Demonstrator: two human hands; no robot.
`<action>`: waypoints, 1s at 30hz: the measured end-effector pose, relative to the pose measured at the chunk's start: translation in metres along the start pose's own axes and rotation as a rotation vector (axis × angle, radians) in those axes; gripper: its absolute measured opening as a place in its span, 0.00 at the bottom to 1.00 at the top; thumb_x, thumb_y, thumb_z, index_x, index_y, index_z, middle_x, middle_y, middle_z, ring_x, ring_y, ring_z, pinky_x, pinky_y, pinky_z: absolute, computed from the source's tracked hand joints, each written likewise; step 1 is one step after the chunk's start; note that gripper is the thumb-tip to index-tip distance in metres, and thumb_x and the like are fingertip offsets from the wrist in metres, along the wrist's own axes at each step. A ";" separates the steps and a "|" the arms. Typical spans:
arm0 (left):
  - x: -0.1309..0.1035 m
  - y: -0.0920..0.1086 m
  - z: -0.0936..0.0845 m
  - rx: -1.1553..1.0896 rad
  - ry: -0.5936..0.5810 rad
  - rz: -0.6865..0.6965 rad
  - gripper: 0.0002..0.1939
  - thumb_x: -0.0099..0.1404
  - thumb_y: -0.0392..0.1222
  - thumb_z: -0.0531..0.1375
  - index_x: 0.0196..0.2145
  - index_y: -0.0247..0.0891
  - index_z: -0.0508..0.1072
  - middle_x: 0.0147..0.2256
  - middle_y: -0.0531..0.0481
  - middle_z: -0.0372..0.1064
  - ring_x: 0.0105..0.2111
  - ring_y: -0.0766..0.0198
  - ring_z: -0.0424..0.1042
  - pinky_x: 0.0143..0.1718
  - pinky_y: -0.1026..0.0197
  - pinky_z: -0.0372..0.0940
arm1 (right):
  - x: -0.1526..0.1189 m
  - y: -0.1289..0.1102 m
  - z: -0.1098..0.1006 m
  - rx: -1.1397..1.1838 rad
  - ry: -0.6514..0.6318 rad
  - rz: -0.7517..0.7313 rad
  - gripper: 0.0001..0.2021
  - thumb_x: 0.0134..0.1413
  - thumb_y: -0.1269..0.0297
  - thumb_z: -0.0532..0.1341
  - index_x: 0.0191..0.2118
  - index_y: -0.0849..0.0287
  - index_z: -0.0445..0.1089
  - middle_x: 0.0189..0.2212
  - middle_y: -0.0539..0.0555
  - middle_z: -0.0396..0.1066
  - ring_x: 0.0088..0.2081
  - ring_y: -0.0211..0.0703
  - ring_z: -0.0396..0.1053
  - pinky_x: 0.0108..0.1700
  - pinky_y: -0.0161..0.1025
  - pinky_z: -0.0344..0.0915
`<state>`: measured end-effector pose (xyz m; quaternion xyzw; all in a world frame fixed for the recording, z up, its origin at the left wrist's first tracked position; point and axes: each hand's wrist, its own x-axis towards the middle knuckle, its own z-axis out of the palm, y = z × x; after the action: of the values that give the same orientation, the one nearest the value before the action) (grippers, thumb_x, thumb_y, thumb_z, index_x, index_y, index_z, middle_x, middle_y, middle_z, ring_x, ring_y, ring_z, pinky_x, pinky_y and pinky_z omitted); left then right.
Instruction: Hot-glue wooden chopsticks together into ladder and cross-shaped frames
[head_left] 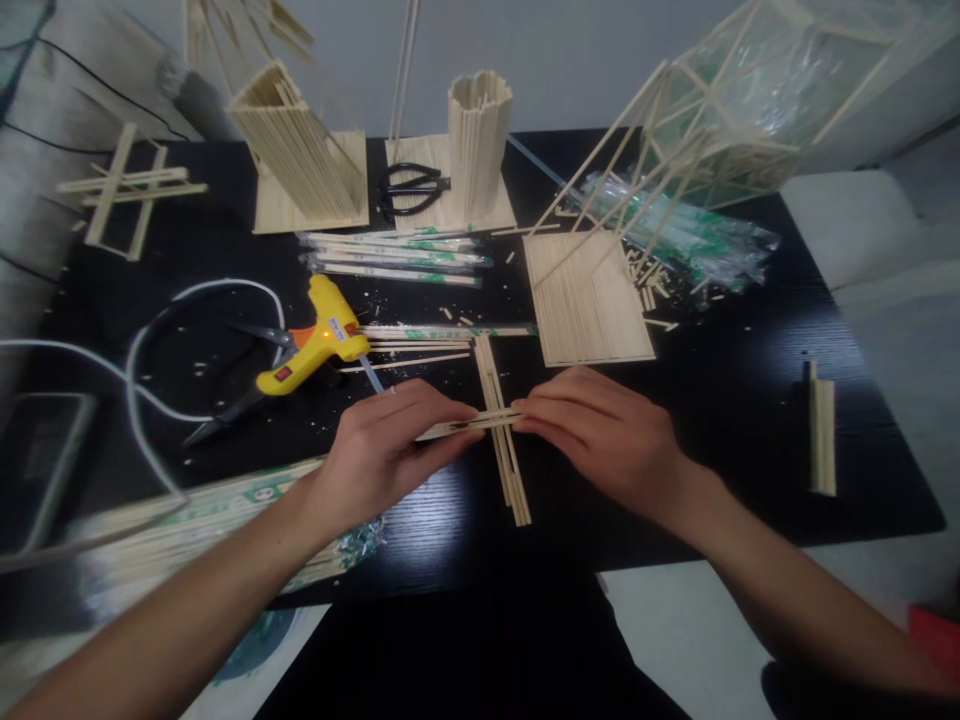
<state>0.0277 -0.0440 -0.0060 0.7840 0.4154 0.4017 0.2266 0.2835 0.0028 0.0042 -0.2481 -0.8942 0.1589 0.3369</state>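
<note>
Both hands meet over the middle of the black table. My left hand pinches one end of a short bundle of wooden sticks, and my right hand pinches the other end. This bundle lies crosswise over a longer pair of stick strips that points toward the table's front edge. Just beyond my left hand is a yellow glue gun with its switch lit. Loose sticks lie past the crossing strips.
Stick-built towers stand at the back, with black scissors between them. A square stick panel lies behind my right hand. Wrapped sticks are at front left, a small stick bundle at right, and a white cable at left.
</note>
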 end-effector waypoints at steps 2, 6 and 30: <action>0.001 0.000 0.001 -0.001 0.004 0.001 0.09 0.68 0.35 0.70 0.46 0.37 0.80 0.37 0.49 0.81 0.36 0.64 0.80 0.37 0.63 0.75 | -0.001 0.001 0.001 -0.007 0.005 -0.002 0.05 0.67 0.73 0.68 0.46 0.65 0.78 0.39 0.57 0.80 0.40 0.42 0.77 0.43 0.41 0.79; 0.002 0.001 0.001 0.004 0.007 0.007 0.09 0.67 0.35 0.70 0.45 0.35 0.80 0.37 0.48 0.81 0.35 0.65 0.79 0.37 0.64 0.75 | -0.002 0.002 0.002 0.000 0.012 -0.009 0.05 0.66 0.73 0.68 0.46 0.66 0.78 0.38 0.58 0.81 0.39 0.42 0.76 0.44 0.41 0.79; -0.001 -0.003 0.003 0.007 -0.043 -0.032 0.07 0.70 0.38 0.69 0.45 0.39 0.80 0.37 0.49 0.81 0.35 0.64 0.80 0.38 0.60 0.75 | -0.008 0.010 0.005 0.055 -0.043 0.042 0.05 0.68 0.71 0.67 0.47 0.61 0.78 0.39 0.55 0.81 0.39 0.42 0.77 0.43 0.42 0.79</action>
<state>0.0288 -0.0432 -0.0103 0.7865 0.4243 0.3797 0.2392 0.2890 0.0059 -0.0079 -0.2538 -0.8912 0.1958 0.3209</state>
